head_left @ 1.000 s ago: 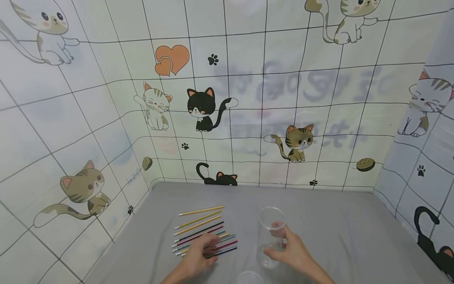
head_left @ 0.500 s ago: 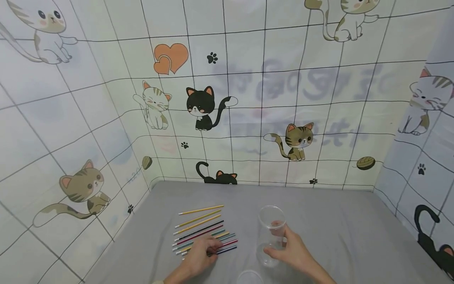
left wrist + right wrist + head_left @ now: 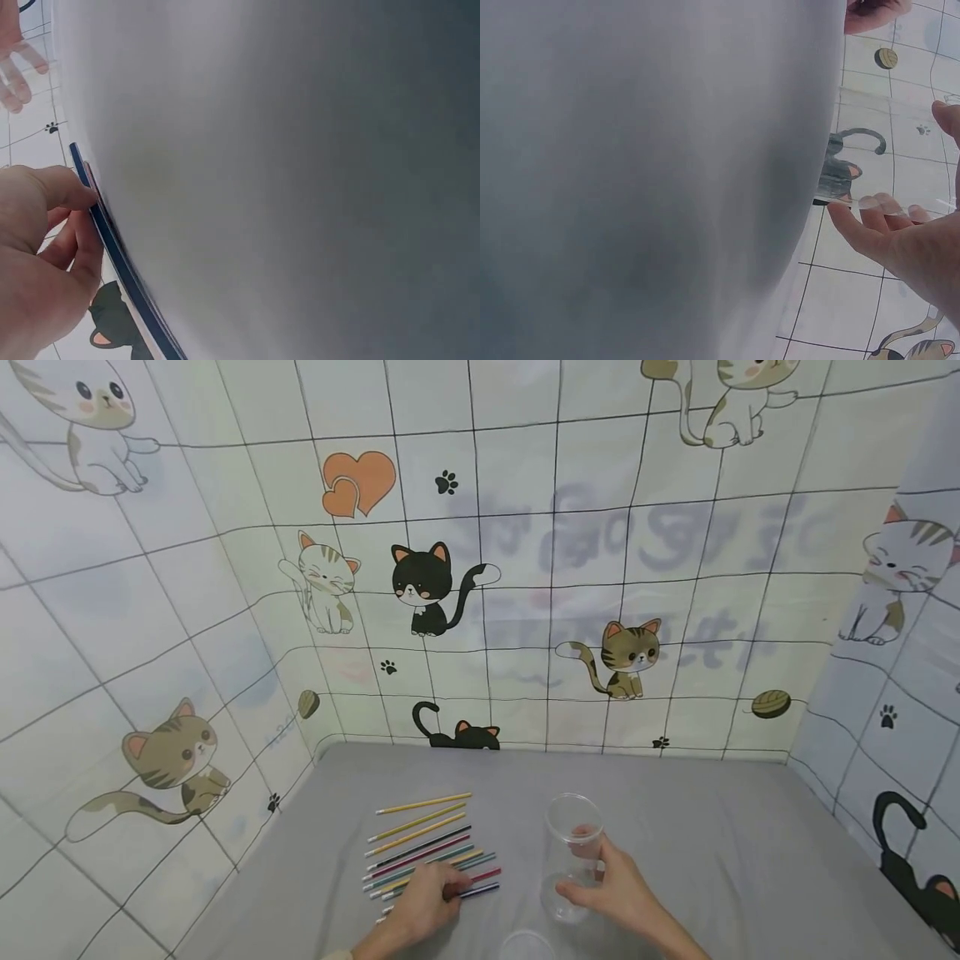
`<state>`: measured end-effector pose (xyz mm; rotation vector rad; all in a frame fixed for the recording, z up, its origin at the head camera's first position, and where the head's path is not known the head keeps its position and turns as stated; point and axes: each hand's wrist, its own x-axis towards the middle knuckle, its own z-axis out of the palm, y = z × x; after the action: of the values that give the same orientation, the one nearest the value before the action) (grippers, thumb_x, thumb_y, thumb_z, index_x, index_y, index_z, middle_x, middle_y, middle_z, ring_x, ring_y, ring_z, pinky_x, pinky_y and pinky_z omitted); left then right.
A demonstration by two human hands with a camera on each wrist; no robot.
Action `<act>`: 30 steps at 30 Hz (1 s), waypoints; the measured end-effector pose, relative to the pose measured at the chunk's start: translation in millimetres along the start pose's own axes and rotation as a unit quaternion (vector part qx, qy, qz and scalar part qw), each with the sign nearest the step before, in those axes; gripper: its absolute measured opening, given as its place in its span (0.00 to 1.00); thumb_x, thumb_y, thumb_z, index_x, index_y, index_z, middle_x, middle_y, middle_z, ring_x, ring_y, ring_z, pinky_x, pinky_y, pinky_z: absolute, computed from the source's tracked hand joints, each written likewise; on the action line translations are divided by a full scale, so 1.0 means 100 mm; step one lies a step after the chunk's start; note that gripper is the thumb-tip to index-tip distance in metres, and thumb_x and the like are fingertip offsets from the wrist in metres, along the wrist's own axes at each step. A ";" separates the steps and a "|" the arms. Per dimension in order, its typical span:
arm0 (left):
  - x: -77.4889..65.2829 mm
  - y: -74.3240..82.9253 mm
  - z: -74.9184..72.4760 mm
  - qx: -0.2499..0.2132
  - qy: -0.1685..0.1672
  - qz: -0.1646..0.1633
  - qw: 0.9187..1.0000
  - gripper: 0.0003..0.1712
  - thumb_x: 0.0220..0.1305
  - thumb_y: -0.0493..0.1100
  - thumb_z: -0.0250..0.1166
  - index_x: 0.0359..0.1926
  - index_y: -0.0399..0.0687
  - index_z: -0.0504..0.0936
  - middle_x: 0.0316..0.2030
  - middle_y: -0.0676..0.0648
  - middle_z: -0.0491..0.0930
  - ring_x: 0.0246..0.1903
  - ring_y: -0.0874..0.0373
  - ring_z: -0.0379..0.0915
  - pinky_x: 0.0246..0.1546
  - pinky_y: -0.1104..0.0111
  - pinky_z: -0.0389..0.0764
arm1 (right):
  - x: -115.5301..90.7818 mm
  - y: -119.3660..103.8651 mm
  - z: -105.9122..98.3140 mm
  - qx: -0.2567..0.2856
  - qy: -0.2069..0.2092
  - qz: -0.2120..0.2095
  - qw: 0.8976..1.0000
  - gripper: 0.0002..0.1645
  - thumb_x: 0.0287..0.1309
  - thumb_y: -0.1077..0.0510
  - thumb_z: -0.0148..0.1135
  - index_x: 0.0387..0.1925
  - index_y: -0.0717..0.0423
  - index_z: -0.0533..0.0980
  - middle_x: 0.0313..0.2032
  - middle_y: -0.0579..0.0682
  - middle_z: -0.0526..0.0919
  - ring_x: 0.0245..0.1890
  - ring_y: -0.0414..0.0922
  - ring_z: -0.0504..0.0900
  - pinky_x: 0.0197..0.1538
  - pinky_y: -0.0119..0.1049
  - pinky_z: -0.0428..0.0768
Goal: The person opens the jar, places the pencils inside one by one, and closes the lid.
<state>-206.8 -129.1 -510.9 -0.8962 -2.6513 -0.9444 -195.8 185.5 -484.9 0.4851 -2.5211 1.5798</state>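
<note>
My left hand is over the near end of a row of pencils on the grey cloth. Its thumb and fingers pinch a dark blue pencil, with a pale reddish one right beside it in the left wrist view. In the head view a red pencil lies just beyond the blue one, partly hidden by the hand. Yellow, black, dark red and teal pencils lie side by side farther back. My right hand grips a tall clear plastic cup, which stands upright on the cloth, mouth up.
A clear round piece lies at the bottom edge of the head view, between the hands. The grey cloth stretches to the right of the cup. Cat-patterned sheets wall the table at the back and both sides.
My left fingers have closed in on the dark blue pencil at the near end of the row, and it has shifted slightly. The right hand and the cup hold their place.
</note>
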 end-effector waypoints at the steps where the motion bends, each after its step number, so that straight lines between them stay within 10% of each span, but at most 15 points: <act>1: 0.00 0.01 -0.01 -0.007 0.001 0.000 1.000 0.15 0.42 0.23 0.69 0.34 0.39 0.89 0.28 0.54 0.83 0.27 0.72 0.70 0.26 0.78 0.74 | 0.00 0.00 0.00 0.000 -0.001 0.002 1.000 0.43 0.43 0.56 0.82 0.59 0.62 0.70 0.50 0.62 0.81 0.53 0.60 0.79 0.48 0.54 0.82; 15: 0.13 0.23 -0.29 -0.134 0.014 -0.010 0.991 0.19 0.48 0.20 0.64 0.41 0.35 0.89 0.32 0.50 0.81 0.30 0.66 0.74 0.28 0.74 0.81 | 0.01 0.01 -0.01 0.007 -0.008 0.007 1.000 0.44 0.45 0.56 0.81 0.61 0.62 0.68 0.52 0.65 0.79 0.54 0.62 0.79 0.48 0.52 0.82; 30: 0.44 0.60 -0.64 -0.274 0.030 -0.047 0.960 0.16 0.60 0.25 0.64 0.48 0.37 0.87 0.43 0.45 0.82 0.41 0.59 0.78 0.42 0.70 0.82 | 0.01 0.03 0.01 0.003 -0.006 0.005 1.000 0.44 0.44 0.56 0.81 0.61 0.61 0.69 0.51 0.63 0.80 0.53 0.62 0.79 0.47 0.52 0.83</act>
<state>-207.3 -111.6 -414.4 -0.8194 -2.4265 -1.7518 -197.5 185.5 -487.4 0.4857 -2.5325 1.5937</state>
